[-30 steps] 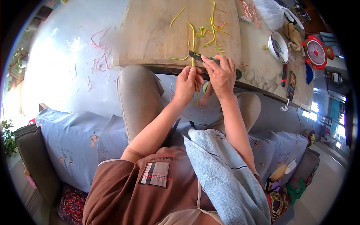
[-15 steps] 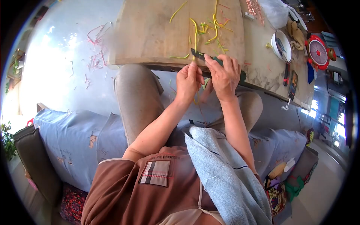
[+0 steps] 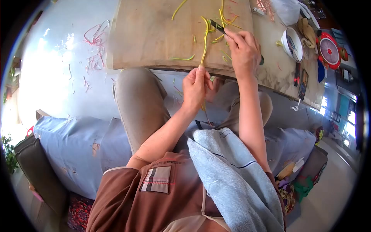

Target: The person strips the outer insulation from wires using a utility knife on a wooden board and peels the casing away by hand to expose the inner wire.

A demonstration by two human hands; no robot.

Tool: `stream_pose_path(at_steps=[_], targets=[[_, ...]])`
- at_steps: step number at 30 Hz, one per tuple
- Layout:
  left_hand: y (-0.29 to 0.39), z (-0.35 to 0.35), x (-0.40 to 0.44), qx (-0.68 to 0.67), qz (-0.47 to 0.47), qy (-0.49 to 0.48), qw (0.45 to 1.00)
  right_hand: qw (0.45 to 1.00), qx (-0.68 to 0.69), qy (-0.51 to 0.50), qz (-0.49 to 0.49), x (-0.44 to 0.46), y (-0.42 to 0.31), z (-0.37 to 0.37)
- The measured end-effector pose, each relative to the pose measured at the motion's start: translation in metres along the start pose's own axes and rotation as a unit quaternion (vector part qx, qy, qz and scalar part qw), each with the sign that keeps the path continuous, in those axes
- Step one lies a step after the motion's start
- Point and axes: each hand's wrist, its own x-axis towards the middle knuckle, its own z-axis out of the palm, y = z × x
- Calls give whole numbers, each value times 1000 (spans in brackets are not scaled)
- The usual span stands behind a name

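Observation:
My left hand (image 3: 195, 87) pinches a yellow wire (image 3: 205, 44) between thumb and fingers at the board's near edge. From there the wire runs forward over the wooden board (image 3: 150, 36), and its other end hangs below the hand. My right hand (image 3: 245, 54) is wrapped round a utility knife (image 3: 218, 27) with a dark blade; a bit of green handle shows behind the palm. The blade points left, close to the wire's far end; whether they touch I cannot tell. Yellow-green insulation scraps (image 3: 183, 58) lie about on the board.
Right of the board, the table holds a white bowl (image 3: 286, 46), a phone (image 3: 303, 83), a white plastic bag (image 3: 285, 11) and a bundle of copper wire (image 3: 265, 7). A red round fan (image 3: 329, 51) stands beyond. Pinkish strands (image 3: 96, 38) litter the floor at left. A blue towel (image 3: 228, 170) hangs over my front.
My right hand has moved the knife forward and right, away from my left hand, along the wire toward its far end. My left hand keeps its pinch on the wire.

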Motion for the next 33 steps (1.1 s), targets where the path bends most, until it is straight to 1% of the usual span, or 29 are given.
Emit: stream_pose_path(at_steps=[2, 5, 6, 9, 13, 16, 19, 22, 25, 33], targets=[[2, 1, 2, -8, 4, 5, 1000, 999, 7, -33, 19, -10, -7, -13], [-1, 2, 0, -17, -7, 8, 1000, 997, 34, -59, 23, -32, -11, -25], [-2, 2, -1, -18, -2, 9, 1000, 999, 23, -44, -21, -36, -12, -26], [0, 2, -4, 2, 10, -3, 1000, 995, 60, -72, -20, -48, -20, -27], [-1, 0, -14, -8, -9, -20, 1000, 996, 50, -60, -46, -47, -24, -27], [2, 3, -9, -48, -9, 3, 999, 995, 55, -48, -68, -46, -20, -25], [7, 0, -3, -57, -20, -36, 998, 995, 61, -56, -63, -45, -21, -27], [6, 0, -2, -62, -23, -26, 997, 993, 68, -77, -62, -52, -19, -27], [8, 0, -3, -93, -44, -31, 994, 994, 70, -67, -47, -56, -23, -29], [8, 2, -2, -103, -67, -11, 992, 998, 46, -33, -21, -63, -29, -24]])
